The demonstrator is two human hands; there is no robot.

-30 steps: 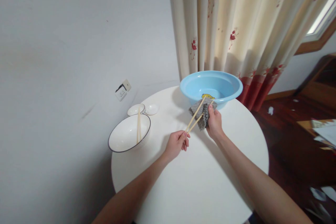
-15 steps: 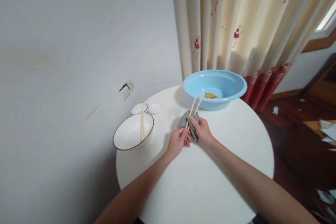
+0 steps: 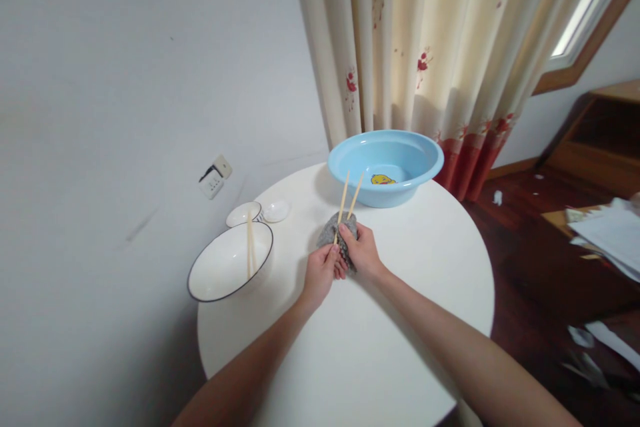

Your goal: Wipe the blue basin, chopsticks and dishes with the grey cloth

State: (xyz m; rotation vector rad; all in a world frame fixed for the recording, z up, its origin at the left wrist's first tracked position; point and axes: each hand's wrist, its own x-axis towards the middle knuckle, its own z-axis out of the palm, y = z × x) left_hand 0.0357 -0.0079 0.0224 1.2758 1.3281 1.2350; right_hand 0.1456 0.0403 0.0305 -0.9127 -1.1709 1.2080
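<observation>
Two light wooden chopsticks (image 3: 343, 199) stand tilted between my hands, their upper ends spread apart. A grey cloth (image 3: 327, 232) is folded around them partway down. My left hand (image 3: 323, 268) pinches the chopsticks near their lower ends, which the fingers hide. My right hand (image 3: 361, 248) is closed on the cloth, thumb on top, pressing it against the chopsticks. Just beyond my hands sits a light blue plastic basin (image 3: 385, 197) with a yellow duck picture inside.
On the round white table (image 3: 370, 353), at left, a large dark-rimmed white bowl (image 3: 215, 267) has another pair of chopsticks (image 3: 251, 247) in it. Behind it are a smaller bowl (image 3: 243, 213) and a small white dish (image 3: 276, 211). Wall at left, curtain (image 3: 400, 80) behind.
The view has swung to the right, so everything sits further left. My right hand and the cloth have shifted slightly on the chopsticks, whose upper ends still stick out. The bowls and basin stay put.
</observation>
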